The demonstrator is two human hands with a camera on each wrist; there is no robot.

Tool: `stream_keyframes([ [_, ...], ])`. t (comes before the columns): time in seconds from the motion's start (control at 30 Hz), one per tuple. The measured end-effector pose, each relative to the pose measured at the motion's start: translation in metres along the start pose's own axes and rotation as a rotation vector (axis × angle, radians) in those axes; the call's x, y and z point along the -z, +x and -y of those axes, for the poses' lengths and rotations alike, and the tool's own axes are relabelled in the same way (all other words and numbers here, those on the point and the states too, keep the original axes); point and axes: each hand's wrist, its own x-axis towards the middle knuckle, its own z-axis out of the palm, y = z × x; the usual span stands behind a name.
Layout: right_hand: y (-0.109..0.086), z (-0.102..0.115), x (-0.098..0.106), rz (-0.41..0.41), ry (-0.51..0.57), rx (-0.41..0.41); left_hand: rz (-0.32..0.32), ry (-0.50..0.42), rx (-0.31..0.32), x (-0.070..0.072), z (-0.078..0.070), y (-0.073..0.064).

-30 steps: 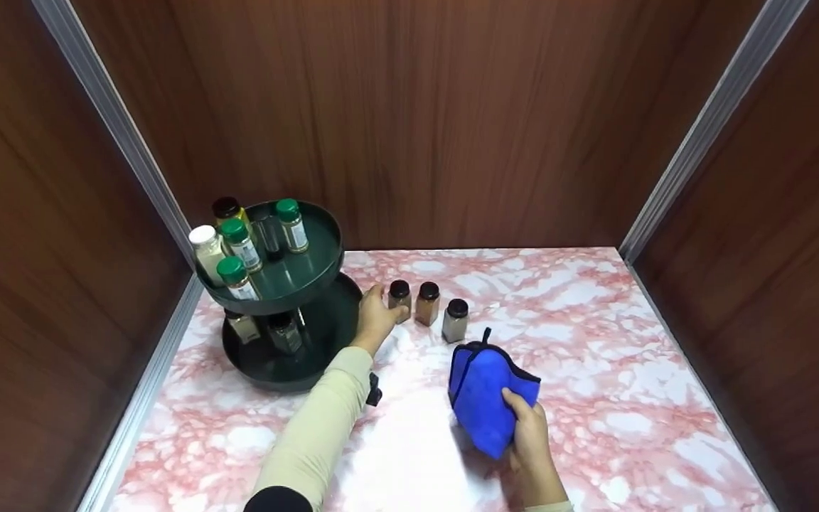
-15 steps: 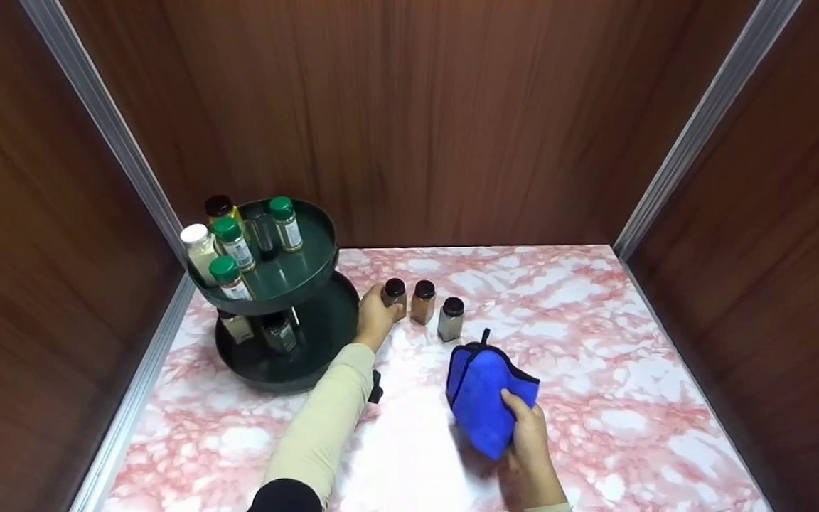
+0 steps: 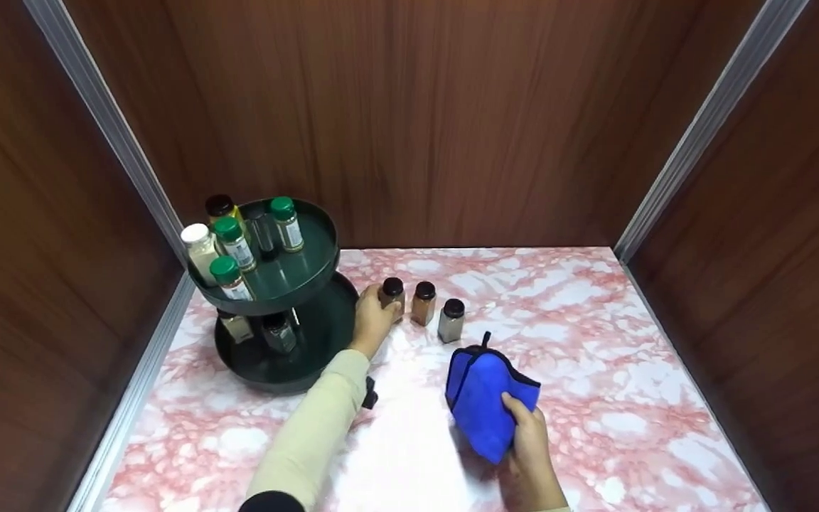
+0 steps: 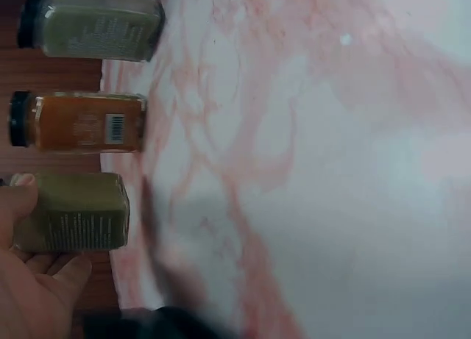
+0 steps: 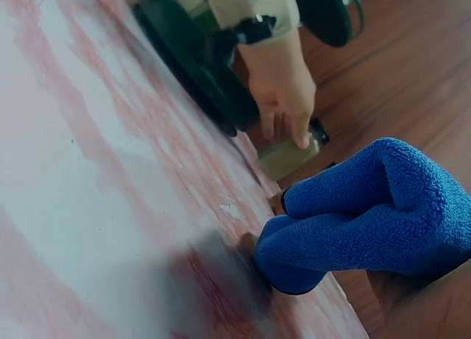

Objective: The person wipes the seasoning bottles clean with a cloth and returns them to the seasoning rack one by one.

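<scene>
In the head view my left hand grips a square spice jar with a black lid beside the two-tier stand. The left wrist view shows greenish-brown contents in the held jar, with thumb and fingers around its lid end. Two more black-lidded jars stand to its right: an orange-brown jar and a grey-green jar. Nearer the front, my right hand holds a folded blue cloth with black edging and a small loop. Fuzzy pile shows on the cloth in the right wrist view.
The dark green two-tier stand is at the left. Its upper tier carries several bottles, including green-capped ones and a white-capped one. Jars sit on the lower tier. Wood-grain walls enclose the marbled tabletop.
The left hand has taken a fuller grip on the nearest jar and shifted it slightly left, away from the orange-brown jar. The right hand and cloth stay nearly still; the head view shifts slightly.
</scene>
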Motion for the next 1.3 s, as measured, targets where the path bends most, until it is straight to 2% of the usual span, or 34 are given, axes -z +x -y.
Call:
stream_keyframes([
  [0.17,0.000,0.001,0.001,0.005,-0.006,-0.001,0.035,-0.001,-0.070,0.019,-0.008,-0.004],
  [0.33,-0.001,0.002,0.000,-0.009,-0.008,-0.007,0.091,-0.078,-0.109,0.036,-0.021,-0.011],
  [0.5,0.000,0.002,0.000,-0.005,-0.025,-0.006,0.133,-0.136,-0.168,0.049,-0.036,-0.024],
  [0.63,0.001,0.003,-0.001,0.007,-0.061,0.003,0.172,-0.168,-0.192,0.055,-0.044,-0.038],
  [0.8,0.002,0.002,-0.003,0.005,-0.104,0.006,0.179,-0.156,-0.213,0.055,-0.046,-0.057],
  [0.93,0.002,0.003,-0.004,-0.014,-0.079,0.001,0.170,-0.183,-0.229,0.049,-0.042,-0.076],
  [1.07,0.003,0.003,-0.006,-0.010,-0.066,0.015,0.183,-0.224,-0.211,0.042,-0.035,-0.096],
  [1.3,0.002,0.004,-0.007,0.000,-0.049,0.036,0.248,-0.227,-0.159,0.031,-0.023,-0.123],
])
